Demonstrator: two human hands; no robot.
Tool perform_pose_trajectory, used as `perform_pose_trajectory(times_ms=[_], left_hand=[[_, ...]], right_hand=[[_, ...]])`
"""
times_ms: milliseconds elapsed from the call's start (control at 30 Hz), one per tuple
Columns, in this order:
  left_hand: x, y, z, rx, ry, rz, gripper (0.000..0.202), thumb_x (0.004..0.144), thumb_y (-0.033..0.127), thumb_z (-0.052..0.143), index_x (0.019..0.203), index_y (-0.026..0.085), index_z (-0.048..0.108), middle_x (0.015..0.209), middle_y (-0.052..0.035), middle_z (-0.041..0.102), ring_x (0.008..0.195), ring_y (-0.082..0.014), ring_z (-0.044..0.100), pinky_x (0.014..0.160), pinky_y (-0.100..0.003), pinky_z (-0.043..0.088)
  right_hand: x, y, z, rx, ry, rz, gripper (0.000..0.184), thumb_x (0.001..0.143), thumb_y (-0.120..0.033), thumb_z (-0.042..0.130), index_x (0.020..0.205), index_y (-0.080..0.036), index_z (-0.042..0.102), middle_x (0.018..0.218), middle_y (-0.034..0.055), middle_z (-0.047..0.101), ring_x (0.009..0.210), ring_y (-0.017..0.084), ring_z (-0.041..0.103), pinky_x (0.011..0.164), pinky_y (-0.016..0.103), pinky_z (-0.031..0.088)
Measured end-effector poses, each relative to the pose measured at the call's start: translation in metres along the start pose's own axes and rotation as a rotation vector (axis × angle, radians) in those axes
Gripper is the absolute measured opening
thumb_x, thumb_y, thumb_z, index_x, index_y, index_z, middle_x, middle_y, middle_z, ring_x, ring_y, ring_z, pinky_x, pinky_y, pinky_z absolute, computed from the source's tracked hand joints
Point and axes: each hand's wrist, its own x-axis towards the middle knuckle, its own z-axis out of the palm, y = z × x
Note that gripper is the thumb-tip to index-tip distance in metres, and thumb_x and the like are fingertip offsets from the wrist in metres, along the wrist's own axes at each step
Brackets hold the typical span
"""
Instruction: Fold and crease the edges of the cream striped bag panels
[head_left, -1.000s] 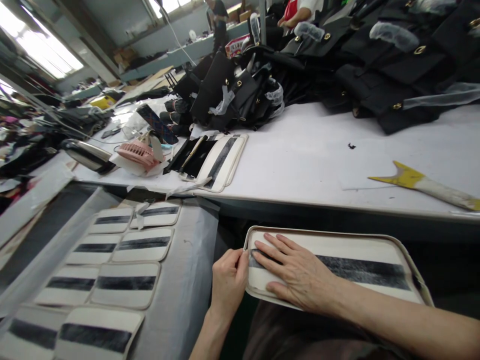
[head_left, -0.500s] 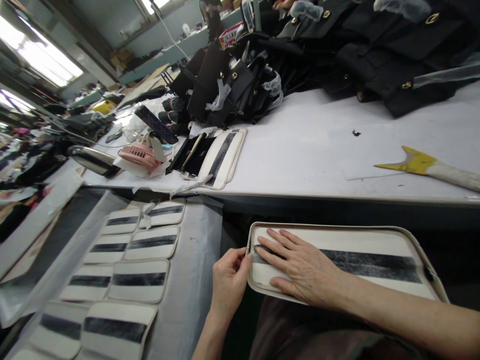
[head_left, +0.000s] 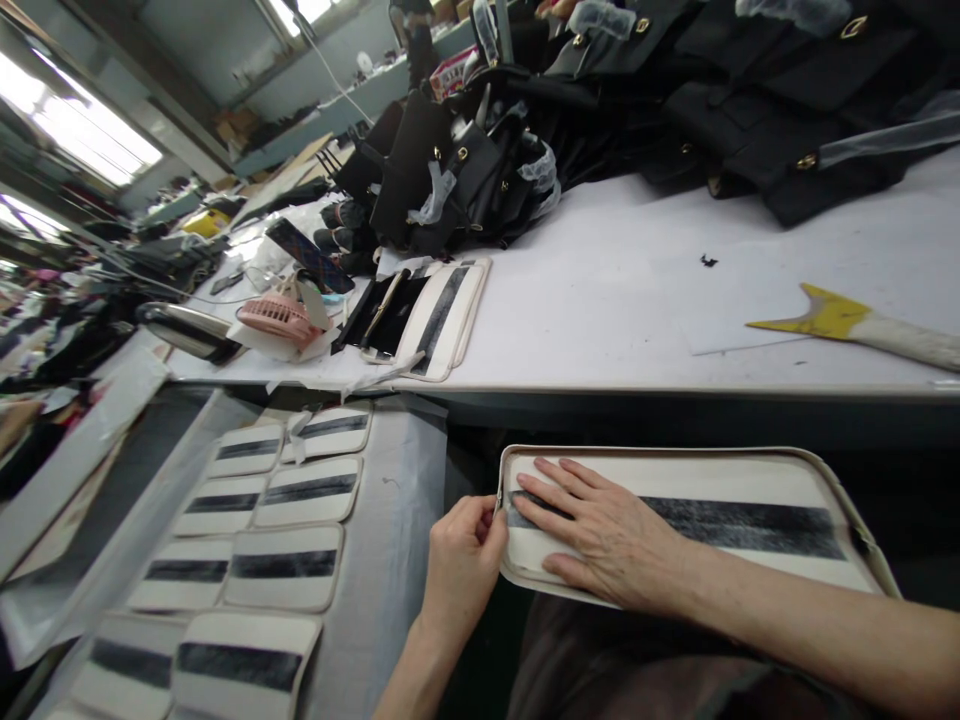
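Observation:
A cream pouch panel with a black fuzzy stripe (head_left: 720, 500) lies across my lap below the table edge. My right hand (head_left: 600, 535) rests flat on its left end, fingers stretched out over the stripe. My left hand (head_left: 465, 560) pinches the panel's left edge between thumb and fingers, at the zipper end.
Several matching striped panels (head_left: 285, 565) lie in rows on a grey sheet at the left. On the white table (head_left: 615, 300) are a stack of panels (head_left: 442, 315), a pink fan (head_left: 274, 318), a yellow scraper (head_left: 832, 315) and a heap of black bags (head_left: 675, 110).
The view has shifted slightly up and to the right. My left hand's pinch has slid a little down the panel's left edge. My right hand stays flat in place.

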Motion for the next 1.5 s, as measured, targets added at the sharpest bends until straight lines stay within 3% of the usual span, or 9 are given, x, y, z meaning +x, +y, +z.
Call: perform_pose_trajectory(times_ms=[233, 467, 700, 1033, 1233, 1500], left_hand=[[0.001, 0.002, 0.005, -0.012, -0.007, -0.068, 0.009, 0.084, 0.023, 0.056, 0.083, 0.018, 0.063, 0.066, 0.0005, 0.063, 0.057, -0.0135, 0.057, 0.056, -0.024, 0.041], [-0.003, -0.002, 0.008, 0.042, 0.057, 0.007, 0.015, 0.087, 0.026, 0.054, 0.085, 0.018, 0.066, 0.068, -0.0014, 0.065, 0.059, -0.0146, 0.058, 0.059, -0.026, 0.044], [-0.004, -0.005, 0.006, 0.028, 0.043, 0.024, 0.018, 0.091, 0.029, 0.053, 0.088, 0.018, 0.067, 0.071, -0.0020, 0.067, 0.059, -0.0149, 0.060, 0.058, -0.025, 0.044], [0.000, -0.001, 0.013, 0.360, 0.071, 0.295, 0.013, 0.088, 0.012, 0.048, 0.083, 0.018, 0.058, 0.074, -0.0034, 0.062, 0.065, -0.0170, 0.061, 0.058, -0.027, 0.043], [-0.004, -0.003, 0.010, 0.473, -0.022, 0.399, 0.017, 0.090, 0.008, 0.044, 0.087, 0.019, 0.056, 0.074, -0.0022, 0.056, 0.066, -0.0175, 0.059, 0.060, -0.028, 0.043], [0.002, -0.001, 0.001, 0.446, -0.237, 0.323, 0.021, 0.093, 0.010, 0.036, 0.087, 0.019, 0.055, 0.079, -0.0047, 0.054, 0.071, -0.0202, 0.058, 0.064, -0.031, 0.043]], right_hand=[[0.001, -0.004, -0.008, 0.019, 0.022, -0.016, 0.056, 0.091, -0.039, 0.058, 0.145, -0.033, 0.041, 0.154, 0.0078, 0.035, 0.142, 0.031, 0.030, 0.116, 0.052, 0.024], [0.001, -0.005, -0.010, 0.045, 0.024, -0.001, 0.053, 0.091, -0.038, 0.057, 0.142, -0.031, 0.045, 0.154, 0.0072, 0.035, 0.142, 0.031, 0.029, 0.117, 0.052, 0.023], [0.000, -0.004, -0.010, 0.046, 0.027, 0.012, 0.050, 0.092, -0.041, 0.055, 0.141, -0.030, 0.047, 0.153, 0.0078, 0.037, 0.141, 0.031, 0.030, 0.117, 0.052, 0.023], [0.000, -0.006, -0.009, 0.028, 0.054, 0.007, 0.048, 0.091, -0.040, 0.056, 0.137, -0.027, 0.051, 0.151, 0.0106, 0.038, 0.140, 0.033, 0.032, 0.116, 0.054, 0.025], [-0.002, -0.008, -0.010, 0.022, 0.051, 0.008, 0.048, 0.092, -0.041, 0.053, 0.138, -0.026, 0.049, 0.150, 0.0102, 0.040, 0.140, 0.033, 0.032, 0.116, 0.053, 0.025], [-0.003, -0.010, -0.007, 0.013, 0.068, 0.020, 0.047, 0.091, -0.041, 0.055, 0.136, -0.025, 0.051, 0.149, 0.0113, 0.040, 0.139, 0.034, 0.032, 0.116, 0.053, 0.023]])
